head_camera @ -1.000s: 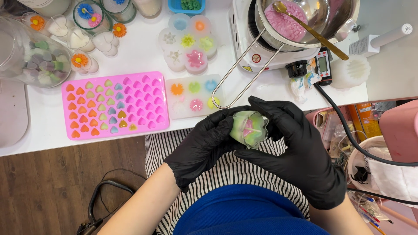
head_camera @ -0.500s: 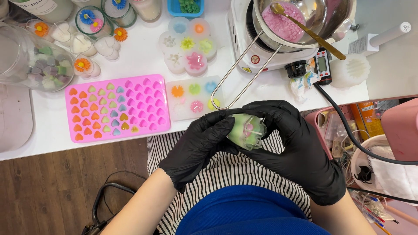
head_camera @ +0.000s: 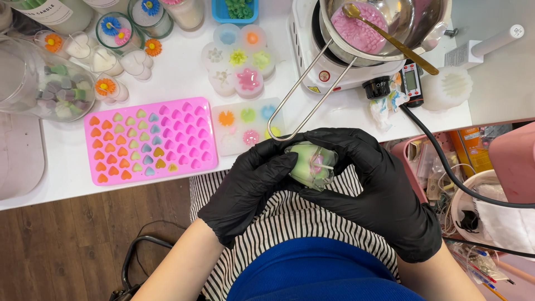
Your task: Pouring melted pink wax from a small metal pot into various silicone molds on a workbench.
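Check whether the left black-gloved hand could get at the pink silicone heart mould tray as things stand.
Probably yes: the pink silicone heart mould tray lies uncovered just beside the left hand, though that hand grips the green candle.

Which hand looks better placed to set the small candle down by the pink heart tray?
Probably the left hand: it grips the candle on the side nearer the pink heart tray. The right hand cups it from the far side.

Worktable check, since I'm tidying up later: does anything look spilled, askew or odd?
Only small things: a crumpled stained wipe lies beside the hot plate, and the pan's wire handle juts over a clear mould. Nothing looks spilled; both hands cradle a green candle.
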